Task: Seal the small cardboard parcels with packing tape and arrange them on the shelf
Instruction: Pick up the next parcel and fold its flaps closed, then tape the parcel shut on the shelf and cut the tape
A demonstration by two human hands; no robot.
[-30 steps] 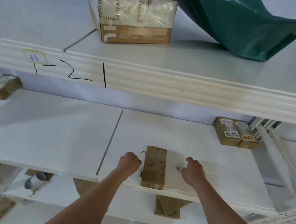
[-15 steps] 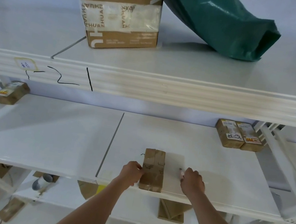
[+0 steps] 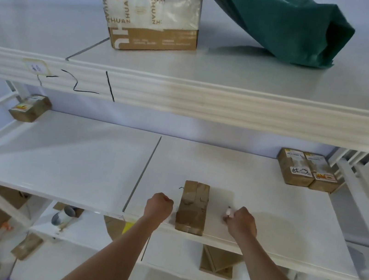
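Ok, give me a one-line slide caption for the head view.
Small taped parcel at the middle shelf's front edge, flanked by a fisted left hand and a right hand gripping a marker.

Brown parcel (image 3: 192, 207), white shelf (image 3: 265, 201), green bag (image 3: 282, 19)

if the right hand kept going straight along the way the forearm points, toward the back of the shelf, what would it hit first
The way looks free: the right hand points up-left over bare middle shelf, passing right of the small parcel. Probably the back wall first; depth is unclear.
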